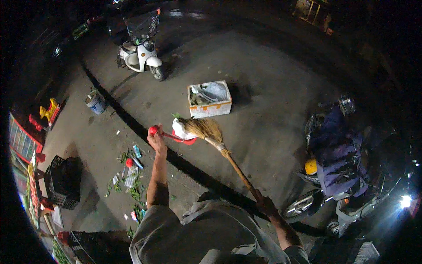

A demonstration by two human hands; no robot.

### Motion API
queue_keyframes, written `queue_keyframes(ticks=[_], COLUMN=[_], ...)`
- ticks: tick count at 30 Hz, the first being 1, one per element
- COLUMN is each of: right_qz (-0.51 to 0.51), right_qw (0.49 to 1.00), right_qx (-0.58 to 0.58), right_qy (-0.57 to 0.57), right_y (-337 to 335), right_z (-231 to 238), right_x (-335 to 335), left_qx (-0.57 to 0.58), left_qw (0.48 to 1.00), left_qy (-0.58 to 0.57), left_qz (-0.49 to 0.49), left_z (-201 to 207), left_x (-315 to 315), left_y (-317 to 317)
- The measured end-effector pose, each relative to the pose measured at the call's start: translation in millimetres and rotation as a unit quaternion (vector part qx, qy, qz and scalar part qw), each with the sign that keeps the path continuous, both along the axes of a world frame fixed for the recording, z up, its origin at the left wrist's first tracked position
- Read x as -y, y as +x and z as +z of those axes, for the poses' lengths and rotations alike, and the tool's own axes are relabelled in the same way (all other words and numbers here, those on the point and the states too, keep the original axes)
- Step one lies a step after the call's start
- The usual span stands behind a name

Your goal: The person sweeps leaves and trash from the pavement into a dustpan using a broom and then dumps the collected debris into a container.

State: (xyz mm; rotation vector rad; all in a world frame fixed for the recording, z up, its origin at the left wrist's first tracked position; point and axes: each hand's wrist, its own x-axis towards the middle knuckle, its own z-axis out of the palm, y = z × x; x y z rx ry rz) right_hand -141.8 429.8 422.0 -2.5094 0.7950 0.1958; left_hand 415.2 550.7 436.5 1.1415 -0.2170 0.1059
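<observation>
My left hand (156,140) is closed around the handle of a red dustpan (190,141), and a round red end shows above the fingers. Low on the right, my right hand (266,207) grips the wooden stick of a straw broom (207,128). The broom's bristles lie over the dustpan and hide much of it. Between bristles and pan is a white crumpled piece (179,128), perhaps a plastic bag, with some green leaves at its top. Just beyond stands a white foam box (211,110) with plastic and other rubbish in it.
Scattered litter and green leaves (132,176) lie to the left. A bucket (95,102), a black crate (63,182) and a produce stall stand farther left. A white scooter (143,57) is parked ahead; a covered two-wheeler (338,154) is close on the right.
</observation>
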Motion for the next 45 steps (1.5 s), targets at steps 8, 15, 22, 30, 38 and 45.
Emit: queue_keyframes(ticks=[8, 15, 22, 30, 38, 45], right_qz=[-0.130, -0.162, -0.097, -0.117, -0.211, -0.308], right_qw=[0.990, 0.966, 0.995, 0.989, 0.967, 0.893], right_qx=[-0.047, 0.085, -0.033, 0.036, 0.038, 0.037], right_qy=[0.043, 0.183, 0.020, 0.087, 0.142, 0.325], right_y=[69.5, 135.6, 237.8, 293.4, 362.2, 361.1], right_z=[-52.7, -138.3, -192.5, -195.5, -147.2, -80.3], right_x=[129.9, 269.0, 390.4, 518.3, 594.8, 655.1], left_qx=[-0.001, 0.070, 0.063, 0.144, 0.304, 0.177], left_qw=[0.996, 0.997, 0.987, 0.982, 0.841, 0.885], left_qy=[-0.028, 0.027, 0.150, 0.094, 0.435, 0.376], left_qz=[-0.081, -0.017, 0.011, -0.079, -0.108, -0.210], left_z=[17.3, -9.2, -86.1, -146.3, -181.9, -182.2], left_x=[195.4, 331.8, 466.2, 597.8, 723.2, 842.4], left_y=[96.6, 172.2, 266.1, 349.5, 423.0, 473.7])
